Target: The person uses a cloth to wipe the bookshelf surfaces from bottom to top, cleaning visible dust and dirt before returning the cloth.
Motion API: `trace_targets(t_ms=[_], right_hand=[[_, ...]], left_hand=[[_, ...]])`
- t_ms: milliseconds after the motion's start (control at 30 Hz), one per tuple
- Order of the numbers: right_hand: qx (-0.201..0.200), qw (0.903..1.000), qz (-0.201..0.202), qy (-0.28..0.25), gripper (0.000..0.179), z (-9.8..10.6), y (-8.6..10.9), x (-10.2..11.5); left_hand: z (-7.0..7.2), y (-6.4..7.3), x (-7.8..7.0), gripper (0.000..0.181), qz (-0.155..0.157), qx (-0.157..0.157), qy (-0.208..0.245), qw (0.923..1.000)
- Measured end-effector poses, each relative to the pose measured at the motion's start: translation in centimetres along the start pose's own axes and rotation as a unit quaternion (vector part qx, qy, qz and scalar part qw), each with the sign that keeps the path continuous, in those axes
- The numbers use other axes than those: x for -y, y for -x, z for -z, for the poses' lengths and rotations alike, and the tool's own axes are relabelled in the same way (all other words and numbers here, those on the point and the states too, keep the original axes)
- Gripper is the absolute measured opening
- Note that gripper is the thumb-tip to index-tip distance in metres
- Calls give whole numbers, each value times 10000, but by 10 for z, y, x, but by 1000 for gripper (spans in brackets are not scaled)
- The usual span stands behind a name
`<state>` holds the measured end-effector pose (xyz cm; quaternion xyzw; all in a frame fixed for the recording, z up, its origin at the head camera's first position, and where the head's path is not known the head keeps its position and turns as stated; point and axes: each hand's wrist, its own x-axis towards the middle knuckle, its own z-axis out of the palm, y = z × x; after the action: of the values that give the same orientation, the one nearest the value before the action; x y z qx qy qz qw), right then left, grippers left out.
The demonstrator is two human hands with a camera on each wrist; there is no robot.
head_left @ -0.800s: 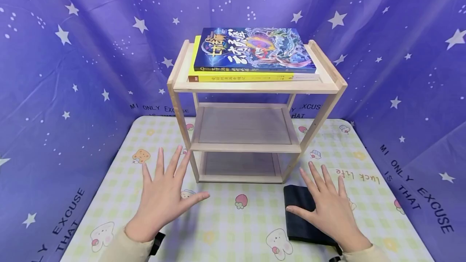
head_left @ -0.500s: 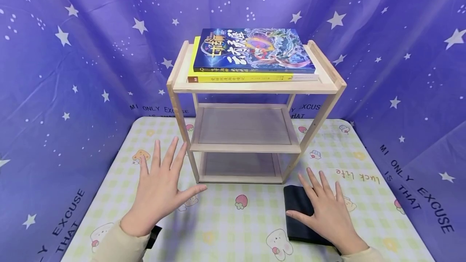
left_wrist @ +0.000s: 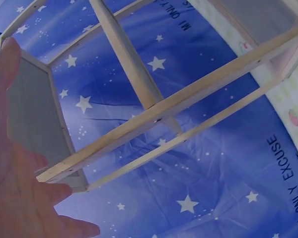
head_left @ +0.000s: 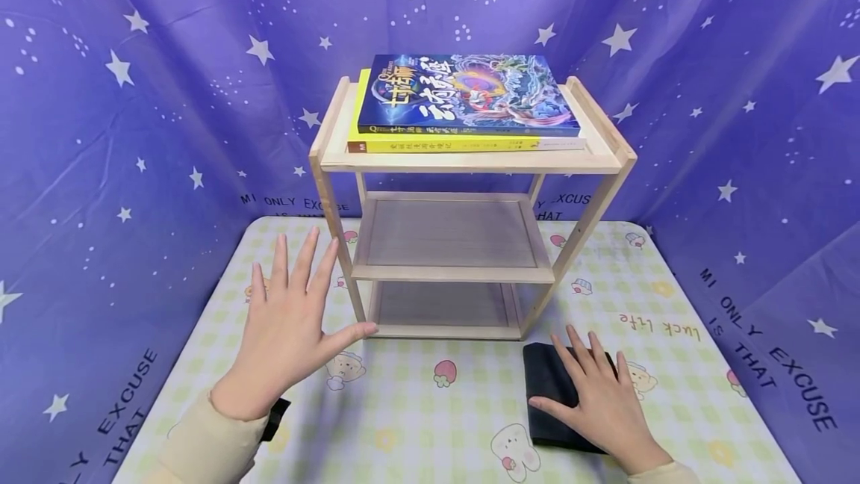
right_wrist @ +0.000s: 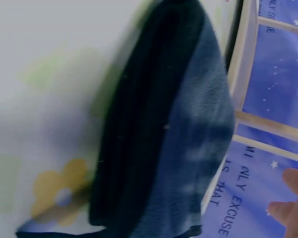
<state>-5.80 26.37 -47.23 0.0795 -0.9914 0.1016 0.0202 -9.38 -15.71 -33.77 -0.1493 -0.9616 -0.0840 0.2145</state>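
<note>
My left hand (head_left: pixel 285 331), fingers spread wide and holding nothing, hovers to the left of a three-tier wooden shelf (head_left: pixel 453 274). In the left wrist view, spread fingers (left_wrist: pixel 54 193) appear beside the shelf's frame; whether they touch it I cannot tell. My right hand (head_left: pixel 605 402) is spread over a folded dark cloth (head_left: pixel 547 368) at the front right, hiding part of it. The right wrist view shows the cloth's layered folds (right_wrist: pixel 188 134) up close, with some fingertips (right_wrist: pixel 295 183) at the edge. Contact between that hand and the cloth is not clear.
A blue illustrated book (head_left: pixel 470 95) lies on a yellow book (head_left: pixel 437 144) on the shelf's top tier. Beneath is a table with a green-and-white checked cloth (head_left: pixel 410 409). Purple star-patterned curtains (head_left: pixel 201 81) enclose the back and sides.
My left hand has moved forward and slightly left, alongside the shelf. My right hand has shifted a little nearer to me over the folded cloth. The books and shelf stay put.
</note>
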Motion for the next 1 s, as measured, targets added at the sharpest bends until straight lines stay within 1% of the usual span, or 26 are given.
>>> trace_targets(t_ms=[100,200,400,500,600,733,833,1000], right_hand=[[41,10000,-38,-14,102,-5,1,-3],[54,10000,-61,-25,100,-10,2,-6],[84,9999,-92,110,100,-19,3,-9],[113,9997,-120,172,99,-22,4,-9],[154,9996,-135,179,100,-26,4,-9],[169,9997,-149,131,100,-29,5,-7],[224,9995,-204,78,100,-31,4,-5],[413,9986,-320,52,102,-37,4,-6]], left_hand=[[3,-4,1,113,-100,-245,74,9996],[7,-9,1,113,-277,-571,113,9979],[19,-24,1,111,-623,-1173,152,9910],[23,-31,1,109,-680,-1363,212,9881],[26,-37,3,108,-651,-1426,290,9872],[28,-43,5,107,-603,-1403,359,9876],[31,-49,4,107,-618,-1397,376,9876],[37,-64,4,106,-722,-1458,327,9861]])
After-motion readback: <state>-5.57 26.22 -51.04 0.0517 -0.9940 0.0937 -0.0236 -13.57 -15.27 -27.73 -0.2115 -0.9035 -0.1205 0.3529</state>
